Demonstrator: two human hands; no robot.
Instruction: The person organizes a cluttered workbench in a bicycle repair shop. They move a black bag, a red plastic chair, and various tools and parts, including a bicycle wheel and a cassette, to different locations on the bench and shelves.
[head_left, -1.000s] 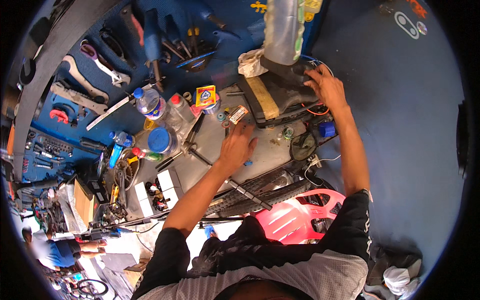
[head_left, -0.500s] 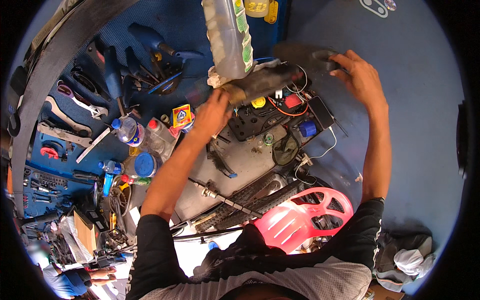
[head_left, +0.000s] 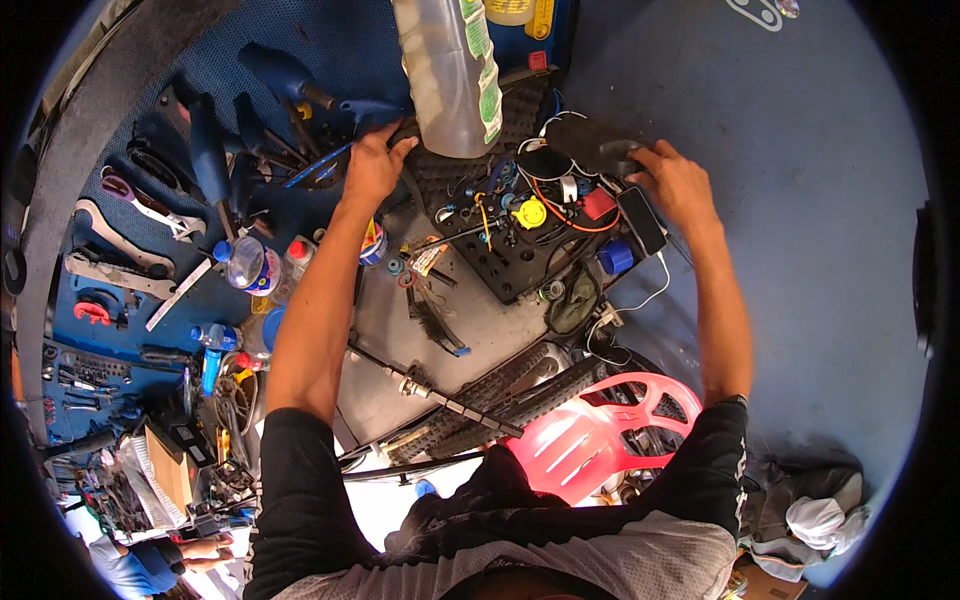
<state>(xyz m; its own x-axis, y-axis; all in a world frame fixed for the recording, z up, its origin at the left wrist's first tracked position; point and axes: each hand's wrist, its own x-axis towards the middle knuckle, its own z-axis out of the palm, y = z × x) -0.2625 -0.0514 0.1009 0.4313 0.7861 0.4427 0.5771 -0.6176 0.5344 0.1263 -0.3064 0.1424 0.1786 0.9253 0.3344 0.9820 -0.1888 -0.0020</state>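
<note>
Beside blue tool wall [head_left: 350, 45], grey benchtop [head_left: 392, 312] with black case [head_left: 512, 287]

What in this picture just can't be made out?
All in the head view:
Large clear bottle: top cut off by the upper edge.
Blue-lidded jar: partly hidden behind the left forearm.
Small parts in the black case: many too small to identify.
Dark object in the right hand: one end covered, kind unclear.

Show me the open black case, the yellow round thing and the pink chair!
Open black case [head_left: 492, 265]: head view, its holed tray.
Yellow round thing [head_left: 529, 212]: head view, its top.
Pink chair [head_left: 597, 445]: head view, its slotted panel.
</note>
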